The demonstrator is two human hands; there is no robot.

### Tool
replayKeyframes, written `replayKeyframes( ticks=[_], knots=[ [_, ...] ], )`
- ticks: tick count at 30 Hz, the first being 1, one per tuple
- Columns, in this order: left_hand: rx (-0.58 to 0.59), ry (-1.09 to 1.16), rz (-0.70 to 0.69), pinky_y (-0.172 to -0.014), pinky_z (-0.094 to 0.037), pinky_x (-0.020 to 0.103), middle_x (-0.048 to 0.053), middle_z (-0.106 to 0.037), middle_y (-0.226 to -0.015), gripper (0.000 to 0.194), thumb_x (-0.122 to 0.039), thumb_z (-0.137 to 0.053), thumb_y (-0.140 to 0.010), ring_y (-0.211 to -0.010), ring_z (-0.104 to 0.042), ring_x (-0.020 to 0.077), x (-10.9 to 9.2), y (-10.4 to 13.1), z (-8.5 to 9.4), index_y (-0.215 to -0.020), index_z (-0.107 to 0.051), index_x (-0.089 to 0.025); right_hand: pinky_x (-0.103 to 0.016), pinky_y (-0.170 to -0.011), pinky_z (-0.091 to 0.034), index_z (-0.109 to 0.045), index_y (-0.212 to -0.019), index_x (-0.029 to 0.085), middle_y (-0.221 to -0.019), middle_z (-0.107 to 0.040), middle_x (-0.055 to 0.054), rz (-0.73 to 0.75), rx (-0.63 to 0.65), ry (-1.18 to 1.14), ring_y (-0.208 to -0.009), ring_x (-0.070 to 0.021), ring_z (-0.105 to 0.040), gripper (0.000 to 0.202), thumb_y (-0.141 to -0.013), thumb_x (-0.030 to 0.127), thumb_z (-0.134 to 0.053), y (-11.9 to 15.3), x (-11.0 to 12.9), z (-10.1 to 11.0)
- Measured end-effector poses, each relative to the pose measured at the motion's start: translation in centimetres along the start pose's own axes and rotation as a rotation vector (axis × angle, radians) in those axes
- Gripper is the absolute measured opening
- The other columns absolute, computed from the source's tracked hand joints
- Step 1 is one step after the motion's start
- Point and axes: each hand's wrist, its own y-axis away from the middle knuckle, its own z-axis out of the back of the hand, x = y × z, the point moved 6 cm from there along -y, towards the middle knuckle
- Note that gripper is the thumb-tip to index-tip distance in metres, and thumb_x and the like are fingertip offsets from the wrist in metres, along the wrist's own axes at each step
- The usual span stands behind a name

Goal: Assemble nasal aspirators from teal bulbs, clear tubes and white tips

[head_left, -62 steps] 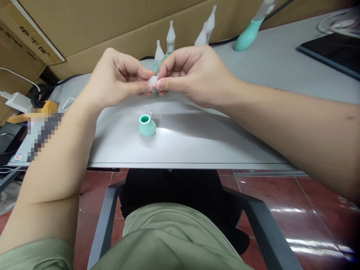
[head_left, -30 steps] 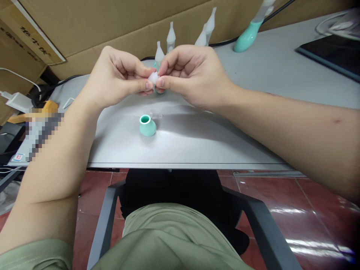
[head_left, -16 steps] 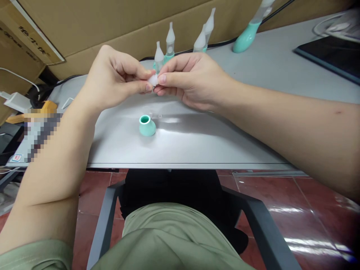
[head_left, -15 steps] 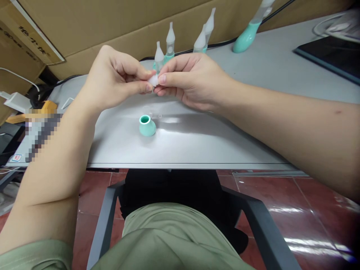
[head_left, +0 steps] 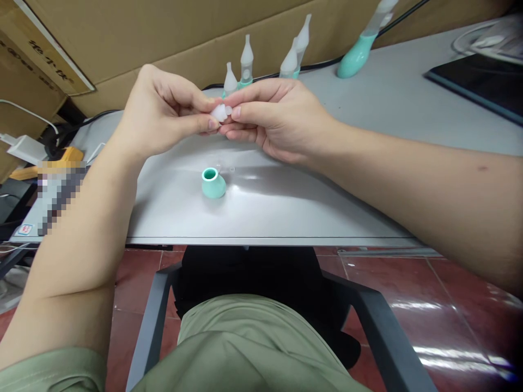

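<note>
left hand [head_left: 165,111] and right hand [head_left: 284,120]: both grips pinch small, milky-white, stepped plastic-looking piece [head_left: 220,112] above smooth grey surface [head_left: 306,215]; mint-green, round-bellied, wide-mouthed bulb [head_left: 213,187] stands upright on it.

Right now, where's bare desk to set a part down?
Bare: desk between the mint-green bulb and right forearm, to the front edge; also behind that forearm, short of the dark slab. Crowded: behind the left hand and right hand, where white-tipped aspirators cluster; left end, with white charger and yellow block.
</note>
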Motion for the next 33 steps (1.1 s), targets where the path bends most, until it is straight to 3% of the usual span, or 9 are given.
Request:
replayKeyframes(
  ticks=[3, 6, 10, 14, 18, 22, 26, 31, 33],
  knots=[
    [-0.016, -0.052, -0.012, -0.112, -0.082, 0.074, 0.012, -0.096, -0.103, 0.069, -0.088, -0.109, -0.089, -0.102, -0.098, 0.0416, -0.8, 0.2, 0.2, -0.096, -0.101, -0.02, -0.032, -0.108, -0.082, -0.098, -0.099, 0.027, -0.107, -0.095, -0.004, -0.067, -0.025, 0.028, -0.109, -0.0233, -0.096, 0.015, -0.095, 0.022, -0.113, 0.5, 0.5, -0.1],
    [0.0, -0.119, 0.01, -0.113, -0.082, 0.075, 0.013, -0.097, -0.106, 0.066, -0.086, -0.106, -0.093, -0.105, -0.098, 0.0424, -0.7, 0.3, 0.2, -0.101, -0.1, -0.021, -0.029, -0.108, -0.082, -0.1, -0.096, 0.025, -0.106, -0.095, -0.005, -0.063, -0.059, 0.063, -0.108, -0.023, -0.096, 0.013, -0.1, 0.018, -0.11, 0.8, 0.9, -0.2],
    [0.033, -0.122, 0.06, -0.115, -0.081, 0.077, 0.015, -0.098, -0.112, 0.057, -0.08, -0.109, -0.09, -0.11, -0.097, 0.0455, 0.1, -0.1, -0.1, -0.107, -0.101, -0.026, -0.033, -0.108, -0.082, -0.097, -0.09, 0.027, -0.104, -0.094, -0.006, -0.051, -0.097, 0.111, -0.109, -0.026, -0.096, 0.02, -0.097, 0.019, -0.115, 1.0, 1.0, -0.4],
    [0.031, -0.072, 0.031, -0.096, -0.083, 0.072, 0.012, -0.097, -0.099, 0.052, -0.076, -0.117, -0.078, -0.094, -0.094, 0.0433, 0.1, -0.4, -0.4, -0.094, -0.098, -0.03, -0.041, -0.109, -0.083, -0.093, -0.083, 0.027, -0.098, -0.091, -0.006, -0.039, -0.152, 0.184, -0.107, -0.0284, -0.095, 0.028, -0.097, 0.011, -0.111, 1.0, 1.1, -0.1],
    [0.013, -0.092, -0.013, -0.078, -0.078, 0.058, 0.01, -0.096, -0.092, 0.039, -0.065, -0.115, -0.084, -0.083, -0.089, 0.0364, -0.7, -0.3, -0.4, -0.09, -0.101, -0.029, -0.045, -0.12, -0.084, -0.096, -0.087, 0.029, -0.102, -0.093, -0.005, -0.096, -0.132, 0.166, -0.113, -0.0291, -0.096, 0.025, -0.098, 0.012, -0.112, 0.9, 0.8, 0.1],
    [0.021, -0.101, -0.026, -0.077, -0.075, 0.057, 0.01, -0.097, -0.094, 0.023, -0.05, -0.114, -0.085, -0.083, -0.088, 0.0363, -0.9, -0.1, -0.4, -0.092, -0.104, -0.03, -0.034, -0.124, -0.081, -0.097, -0.096, 0.023, -0.112, -0.096, -0.006, -0.236, -0.078, 0.04, -0.125, -0.0238, -0.097, 0.022, -0.103, 0.005, -0.107, 0.7, 0.0, 0.0],
    [0.044, -0.123, -0.056, -0.079, -0.077, 0.058, 0.01, -0.097, -0.095, 0.025, -0.052, -0.108, -0.081, -0.085, -0.087, 0.0382, -0.6, -0.2, -0.4, -0.095, -0.104, -0.031, -0.025, -0.114, -0.082, -0.089, -0.09, 0.019, -0.101, -0.092, -0.004, -0.35, -0.103, -0.079, -0.115, -0.0174, -0.097, 0.03, -0.11, -0.002, -0.098, 0.8, -0.5, -0.2],
    [0.051, -0.173, -0.087, -0.08, -0.076, 0.051, 0.006, -0.098, -0.098, 0.013, -0.04, -0.101, -0.085, -0.089, -0.091, 0.0364, -1.0, 0.0, -0.1, -0.097, -0.105, -0.036, -0.016, -0.105, -0.08, -0.089, -0.095, 0.016, -0.101, -0.092, -0.004, -0.443, -0.137, -0.11, -0.104, -0.0114, -0.095, 0.033, -0.124, 0.0, -0.083, 0.8, -0.4, -0.9],
    [0.043, -0.208, -0.094, -0.079, -0.073, 0.05, 0.006, -0.098, -0.098, 0.011, -0.044, -0.099, -0.085, -0.087, -0.089, 0.0357, -0.9, 0.1, 0.0, -0.092, -0.102, -0.035, -0.013, -0.103, -0.078, -0.089, -0.096, 0.016, -0.096, -0.089, -0.004, -0.468, -0.161, -0.113, -0.101, -0.0099, -0.094, 0.039, -0.131, 0.005, -0.075, 1.0, -0.2, -1.2]
  ],
)
